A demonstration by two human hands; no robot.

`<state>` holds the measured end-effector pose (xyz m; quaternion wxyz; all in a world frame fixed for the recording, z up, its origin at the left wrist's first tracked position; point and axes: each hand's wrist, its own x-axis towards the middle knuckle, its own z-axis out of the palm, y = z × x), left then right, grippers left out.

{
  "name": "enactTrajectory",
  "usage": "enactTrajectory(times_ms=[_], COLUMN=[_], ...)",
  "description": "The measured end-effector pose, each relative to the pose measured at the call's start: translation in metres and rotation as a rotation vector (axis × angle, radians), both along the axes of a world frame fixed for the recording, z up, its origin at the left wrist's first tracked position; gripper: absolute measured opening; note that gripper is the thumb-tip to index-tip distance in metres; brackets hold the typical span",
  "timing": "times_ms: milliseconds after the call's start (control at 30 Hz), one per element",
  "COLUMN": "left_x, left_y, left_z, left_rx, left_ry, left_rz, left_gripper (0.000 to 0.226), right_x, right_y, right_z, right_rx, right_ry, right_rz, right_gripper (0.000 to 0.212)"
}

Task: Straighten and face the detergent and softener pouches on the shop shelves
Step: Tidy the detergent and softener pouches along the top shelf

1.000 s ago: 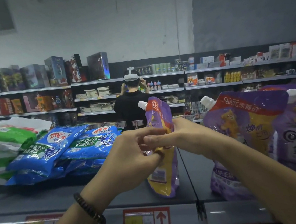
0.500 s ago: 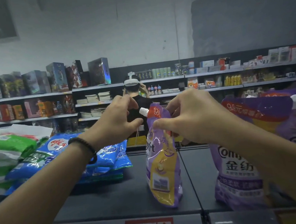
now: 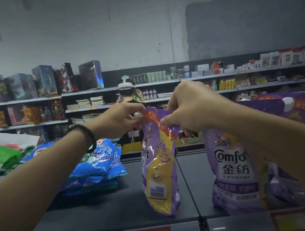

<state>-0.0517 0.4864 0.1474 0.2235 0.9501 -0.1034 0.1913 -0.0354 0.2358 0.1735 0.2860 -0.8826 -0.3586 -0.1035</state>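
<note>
Head view: the purple softener pouch (image 3: pixel 159 163) stood upright at centre on the dark shelf (image 3: pixel 105 210), its face turned partly aside. The left hand (image 3: pixel 117 120) pinched its top by the white cap (image 3: pixel 137 115), and the right hand (image 3: pixel 190 107) pinched the opposite top corner. A second purple pouch (image 3: pixel 234 167) stood apart at its 3 o'clock, and blue detergent bags (image 3: pixel 96 164) lay stacked at its 9 o'clock.

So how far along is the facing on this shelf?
Done: the Comfort pouch on the right stands label-forward. In hand: the left hand and right hand grip the top of the middle purple pouch, standing turned sideways. Left: facing it; the blue bags lie in a slumped pile.
</note>
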Motion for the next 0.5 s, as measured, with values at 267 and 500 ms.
enactTrajectory(times_ms=[267,500], left_x=[-0.002,-0.007], left_y=[0.01,0.012], left_z=[0.014,0.03], left_rx=[0.14,0.16], left_ry=[-0.005,0.032], left_rz=[0.028,0.078], left_gripper=[0.016,0.014], right_x=[0.01,0.026], right_y=[0.007,0.012], right_z=[0.02,0.032], right_rx=[-0.095,-0.114], right_ry=[-0.104,-0.155], right_rz=[-0.054,-0.091], right_gripper=[0.022,0.022])
